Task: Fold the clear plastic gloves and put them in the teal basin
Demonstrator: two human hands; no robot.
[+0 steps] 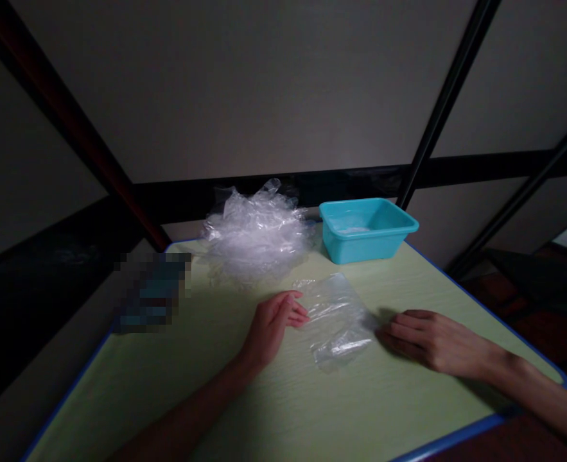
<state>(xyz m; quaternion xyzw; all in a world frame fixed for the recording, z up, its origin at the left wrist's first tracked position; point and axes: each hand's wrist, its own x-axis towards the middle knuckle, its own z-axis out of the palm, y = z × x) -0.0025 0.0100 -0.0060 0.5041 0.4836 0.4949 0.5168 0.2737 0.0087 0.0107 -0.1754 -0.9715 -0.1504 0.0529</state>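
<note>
On the table [293, 410], the clear film [336, 308] lies flat on the near side of the tub [365, 249], the landmark here. The left hand [276, 321], nearer than the tub and to its left, has its fingers loosely curved and open at the film's left edge, gripping nothing visible. The right hand [420, 339], nearer and to the tub's right, bends its fingers down by the film's other edge; whether they pinch it, I cannot tell. The film probably lies between the hands so both reach it; the heap [259, 237], left of the tub, likely sits back to leave working room.
</note>
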